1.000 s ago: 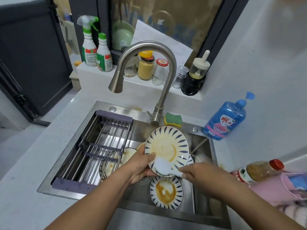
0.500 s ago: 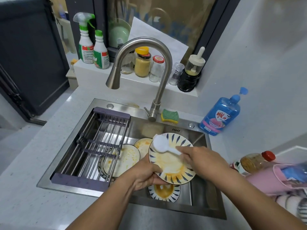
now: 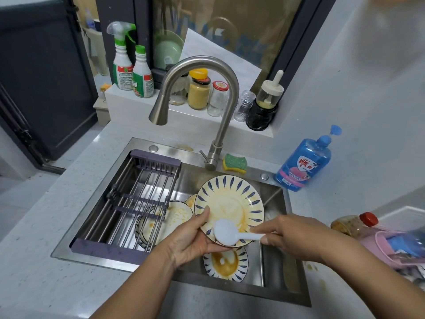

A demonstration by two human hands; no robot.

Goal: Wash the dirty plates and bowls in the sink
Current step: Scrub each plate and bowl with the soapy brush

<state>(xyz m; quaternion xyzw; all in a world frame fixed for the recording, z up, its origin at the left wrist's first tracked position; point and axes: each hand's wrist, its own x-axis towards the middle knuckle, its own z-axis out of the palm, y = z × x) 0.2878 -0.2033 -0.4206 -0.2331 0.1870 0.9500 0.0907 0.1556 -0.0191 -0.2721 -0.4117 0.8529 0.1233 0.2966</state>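
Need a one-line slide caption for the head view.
Over the sink, the left hand holds a stained plate while the right hand presses a white brush against it.

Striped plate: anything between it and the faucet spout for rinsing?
Nothing visible. Open air lies between the striped plate, gripped by the left hand, and the faucet spout. The drying rack lies to the plate's left; the right hand holds a brush on the plate's face.
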